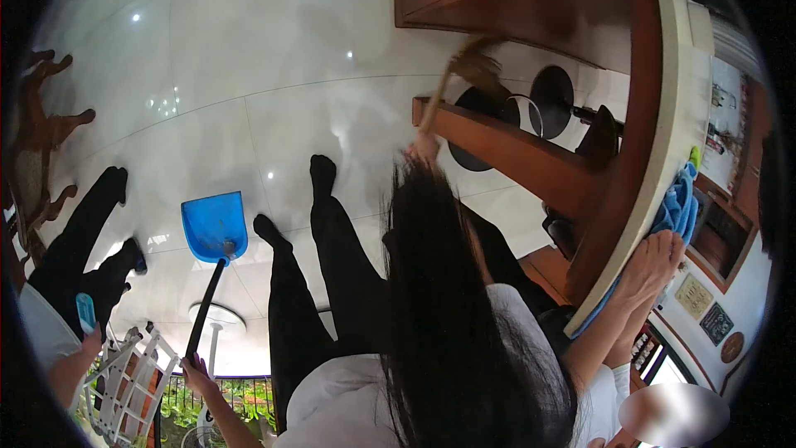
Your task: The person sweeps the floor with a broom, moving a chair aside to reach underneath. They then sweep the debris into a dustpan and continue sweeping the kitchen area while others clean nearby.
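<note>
My left hand (197,375) grips the black handle of a blue dustpan (214,220) at the lower left. The dustpan is on the tiled floor, with some greyish debris near its handle end. Further right, my right hand (424,147) is closed round the light stick of a small broom (477,65), whose brown bristles are blurred and lie beside the wooden furniture base. Long dark hair hangs down in the middle and covers most of my right arm.
A wooden counter (655,133) runs down the right. A co-worker's hands (647,270) press on a blue cloth (678,203) there. Round stool bases (551,102) stand beneath. At left, another person holds a light-blue object (86,313) near a white rack (128,382) and carved wooden furniture (46,141).
</note>
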A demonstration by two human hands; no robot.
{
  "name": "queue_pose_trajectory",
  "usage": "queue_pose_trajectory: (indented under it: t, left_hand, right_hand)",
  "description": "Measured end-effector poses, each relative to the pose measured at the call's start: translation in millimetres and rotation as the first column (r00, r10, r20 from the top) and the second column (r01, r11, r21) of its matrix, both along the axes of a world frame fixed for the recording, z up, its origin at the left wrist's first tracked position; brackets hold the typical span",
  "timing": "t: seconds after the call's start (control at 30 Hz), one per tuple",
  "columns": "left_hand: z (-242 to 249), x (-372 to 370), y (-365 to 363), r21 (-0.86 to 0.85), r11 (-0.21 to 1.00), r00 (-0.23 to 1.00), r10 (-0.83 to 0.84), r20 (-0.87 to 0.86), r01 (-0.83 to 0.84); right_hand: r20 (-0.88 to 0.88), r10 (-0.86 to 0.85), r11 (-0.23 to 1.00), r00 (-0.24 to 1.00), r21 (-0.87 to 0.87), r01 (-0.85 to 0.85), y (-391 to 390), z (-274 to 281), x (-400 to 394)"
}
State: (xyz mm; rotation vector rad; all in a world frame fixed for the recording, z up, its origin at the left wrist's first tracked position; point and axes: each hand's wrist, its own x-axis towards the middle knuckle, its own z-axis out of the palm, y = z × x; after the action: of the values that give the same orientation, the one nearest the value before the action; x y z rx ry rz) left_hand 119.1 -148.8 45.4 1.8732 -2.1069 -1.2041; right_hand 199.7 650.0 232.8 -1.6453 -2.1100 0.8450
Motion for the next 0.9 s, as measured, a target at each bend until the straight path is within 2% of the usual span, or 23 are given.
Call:
queue_pose_trajectory:
  t: [0.07,0.17,0.2,0.23,0.27,0.3,0.33,0.37,0.4,0.47,0.5,0.6,0.67,0.73,0.8,0.83,0.9]
  left_hand:
    - [-8,-12,6,0.034,0.999,0.999,-0.037,0.018,0.036]
    - [-25,-35,21,0.073,0.996,0.998,-0.057,-0.04,0.059]
    - [-30,-42,23,0.088,0.994,0.997,-0.065,-0.048,0.069]
    - [-36,-50,26,0.1,0.992,0.996,-0.069,-0.05,0.074]
    - [-43,-60,30,0.111,0.991,0.996,-0.071,-0.054,0.077]
    - [-59,-66,21,0.13,0.986,0.994,-0.095,-0.059,0.102]
    - [-70,-68,11,0.142,0.982,0.992,-0.115,-0.06,0.123]
    - [-74,-73,13,0.141,0.976,0.985,-0.164,-0.046,0.169]
    - [-76,-83,19,0.141,0.967,0.977,-0.21,-0.034,0.213]
    - [-74,-97,34,0.126,0.965,0.971,-0.219,-0.093,0.23]
    - [-75,-102,38,0.11,0.963,0.967,-0.239,-0.085,0.248]
    - [-72,-114,50,0.071,0.948,0.95,-0.305,-0.068,0.31]
    - [-67,-116,59,0.03,0.944,0.94,-0.323,-0.11,0.328]
    - [-67,-115,55,0.01,0.925,0.92,-0.377,-0.105,0.38]
    - [-67,-116,52,-0.004,0.918,0.912,-0.396,-0.106,0.398]
    - [-68,-116,50,-0.015,0.906,0.901,-0.421,-0.104,0.422]
    - [-74,-114,45,-0.018,0.887,0.881,-0.46,-0.111,0.461]
  right_hand:
    - [0.051,0.103,0.989,0.993,0.103,-0.108,-2,9,-13]
    - [-0.047,0.256,0.96,0.966,0.132,-0.248,-7,0,-31]
    - [0.248,0.216,0.915,0.944,0.286,-0.285,-4,8,-33]
    - [0.32,0.183,0.872,0.93,0.384,-0.303,-8,10,-40]
    - [0.255,0.222,0.886,0.941,0.349,-0.304,-21,7,-53]
    - [0.196,0.282,0.923,0.939,0.213,-0.322,-38,-3,-67]
    - [0.151,0.366,0.931,0.918,-0.065,-0.36,-59,-19,-81]
    - [0.135,0.48,0.843,0.867,-0.347,-0.412,-86,-43,-95]
    - [0.112,0.6,0.697,0.792,-0.56,-0.448,-114,-71,-104]
    - [0.046,0.751,0.466,0.659,-0.744,-0.478,-163,-111,-109]
    - [0.034,0.768,0.429,0.64,-0.769,-0.473,-171,-112,-109]
    - [0.127,0.725,0.503,0.677,-0.77,-0.394,-154,-69,-102]
    - [0.327,0.622,0.644,0.711,-0.731,-0.227,-154,-44,-101]
    - [0.325,0.57,0.686,0.755,-0.693,-0.221,-163,-61,-110]
    - [0.261,0.457,0.73,0.85,-0.656,-0.191,-167,-106,-104]
    - [0.174,0.361,0.723,0.916,-0.672,-0.158,-168,-142,-95]
    - [0.054,0.095,0.613,0.994,-0.79,-0.016,-203,-232,-83]
